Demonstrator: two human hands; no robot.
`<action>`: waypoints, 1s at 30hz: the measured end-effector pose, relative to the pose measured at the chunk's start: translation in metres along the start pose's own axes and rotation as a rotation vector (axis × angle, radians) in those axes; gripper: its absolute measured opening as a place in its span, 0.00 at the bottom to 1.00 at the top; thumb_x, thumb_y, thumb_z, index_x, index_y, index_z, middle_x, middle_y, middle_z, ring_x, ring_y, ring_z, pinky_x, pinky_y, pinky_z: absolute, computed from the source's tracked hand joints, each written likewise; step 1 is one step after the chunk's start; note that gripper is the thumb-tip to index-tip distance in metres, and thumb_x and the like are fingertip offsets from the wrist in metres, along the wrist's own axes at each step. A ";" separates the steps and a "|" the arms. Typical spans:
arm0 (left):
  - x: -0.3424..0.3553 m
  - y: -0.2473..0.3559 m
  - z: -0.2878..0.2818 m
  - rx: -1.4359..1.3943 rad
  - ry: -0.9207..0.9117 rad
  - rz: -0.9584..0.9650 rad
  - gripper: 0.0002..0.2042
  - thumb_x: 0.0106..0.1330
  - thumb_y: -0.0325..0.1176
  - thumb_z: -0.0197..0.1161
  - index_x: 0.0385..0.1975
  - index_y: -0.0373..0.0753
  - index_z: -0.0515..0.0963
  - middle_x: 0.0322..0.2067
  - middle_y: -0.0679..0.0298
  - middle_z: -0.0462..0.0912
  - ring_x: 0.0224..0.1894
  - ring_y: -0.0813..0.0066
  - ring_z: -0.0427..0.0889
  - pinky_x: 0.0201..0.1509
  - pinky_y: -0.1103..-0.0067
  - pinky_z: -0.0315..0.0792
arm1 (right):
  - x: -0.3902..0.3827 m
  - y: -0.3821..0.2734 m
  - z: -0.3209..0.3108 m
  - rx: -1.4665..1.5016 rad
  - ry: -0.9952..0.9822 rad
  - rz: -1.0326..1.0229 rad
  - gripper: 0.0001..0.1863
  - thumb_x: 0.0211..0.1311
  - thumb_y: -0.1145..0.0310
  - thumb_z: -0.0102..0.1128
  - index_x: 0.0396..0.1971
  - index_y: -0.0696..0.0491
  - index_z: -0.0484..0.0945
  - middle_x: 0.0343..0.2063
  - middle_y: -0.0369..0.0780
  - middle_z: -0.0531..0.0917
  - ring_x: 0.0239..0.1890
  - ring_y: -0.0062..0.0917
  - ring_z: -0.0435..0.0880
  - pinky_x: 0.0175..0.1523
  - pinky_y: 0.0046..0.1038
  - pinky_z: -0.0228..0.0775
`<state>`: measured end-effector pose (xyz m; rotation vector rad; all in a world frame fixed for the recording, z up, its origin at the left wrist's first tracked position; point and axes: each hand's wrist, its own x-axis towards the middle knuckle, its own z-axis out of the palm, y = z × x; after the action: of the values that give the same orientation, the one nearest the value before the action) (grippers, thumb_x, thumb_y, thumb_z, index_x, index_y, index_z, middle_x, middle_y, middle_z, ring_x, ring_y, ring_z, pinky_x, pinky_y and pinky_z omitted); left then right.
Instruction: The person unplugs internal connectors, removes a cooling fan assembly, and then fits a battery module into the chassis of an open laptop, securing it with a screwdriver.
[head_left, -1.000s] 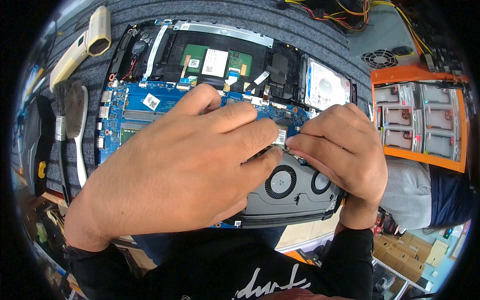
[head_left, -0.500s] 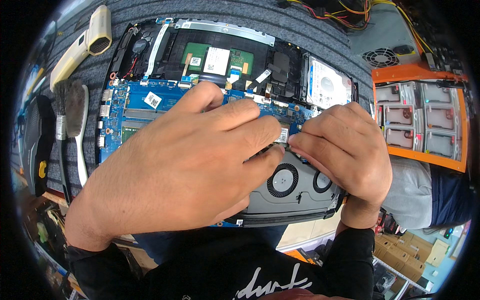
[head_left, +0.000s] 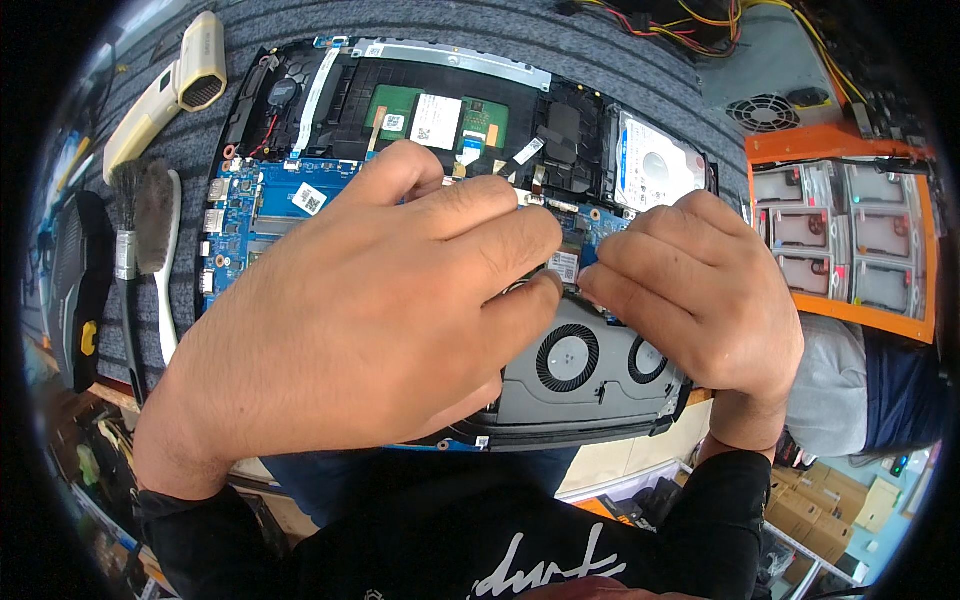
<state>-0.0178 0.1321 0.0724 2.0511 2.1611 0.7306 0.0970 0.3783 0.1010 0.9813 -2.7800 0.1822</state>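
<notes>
An opened laptop [head_left: 560, 85] lies on the grey ribbed mat, its blue motherboard [head_left: 285, 185] and dual cooling fans [head_left: 568, 357] exposed. My left hand [head_left: 370, 310] reaches across the board with fingers curled, their tips beside a small labelled card [head_left: 563, 264] at the board's right part. On that card's right side, my right hand [head_left: 695, 290] has thumb and fingers pressed together. Whatever either hand grips is hidden by the fingers. The hard drive [head_left: 655, 170] sits in its bay above my right hand. Much of the board is covered by my left hand.
Left of the laptop lie a cream hot-air blower [head_left: 165, 105], a black-handled brush [head_left: 125, 255], a white-handled brush [head_left: 160, 260] and a black tool case [head_left: 78, 290]. At right are a power supply [head_left: 765, 85], an orange-edged box [head_left: 850, 310] of clear cases and a person's grey sleeve [head_left: 825, 390].
My right hand has shifted slightly right, away from my left fingertips. More of the small card's label shows between the hands. My left hand has barely moved.
</notes>
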 end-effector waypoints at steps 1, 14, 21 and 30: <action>-0.001 0.000 0.000 0.002 -0.002 -0.004 0.21 0.51 0.30 0.70 0.49 0.41 0.88 0.39 0.65 0.79 0.44 0.67 0.80 0.54 0.66 0.66 | 0.000 0.001 0.001 0.001 -0.001 -0.009 0.18 0.36 0.70 0.71 0.33 0.57 0.88 0.35 0.38 0.86 0.35 0.30 0.86 0.36 0.31 0.72; -0.001 -0.001 0.002 0.029 -0.006 0.026 0.22 0.53 0.31 0.71 0.50 0.41 0.88 0.39 0.66 0.78 0.44 0.68 0.78 0.54 0.66 0.65 | 0.000 -0.001 0.002 0.004 0.015 0.018 0.18 0.36 0.70 0.72 0.33 0.57 0.89 0.34 0.38 0.86 0.35 0.30 0.86 0.36 0.32 0.72; -0.001 0.003 -0.005 0.033 -0.088 0.010 0.23 0.54 0.34 0.72 0.53 0.45 0.88 0.39 0.67 0.76 0.44 0.69 0.76 0.56 0.66 0.64 | -0.017 0.000 0.004 0.129 0.095 0.089 0.15 0.47 0.63 0.72 0.35 0.55 0.91 0.31 0.37 0.84 0.32 0.31 0.83 0.34 0.33 0.71; 0.001 0.003 -0.003 -0.063 -0.094 -0.009 0.25 0.50 0.29 0.67 0.53 0.43 0.88 0.38 0.67 0.76 0.41 0.68 0.76 0.53 0.67 0.66 | -0.020 0.003 0.008 0.180 0.106 0.109 0.18 0.44 0.62 0.73 0.37 0.53 0.91 0.32 0.36 0.82 0.31 0.31 0.81 0.33 0.33 0.70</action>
<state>-0.0160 0.1324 0.0770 2.0019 2.0693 0.6779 0.1092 0.3914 0.0882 0.8308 -2.7571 0.4930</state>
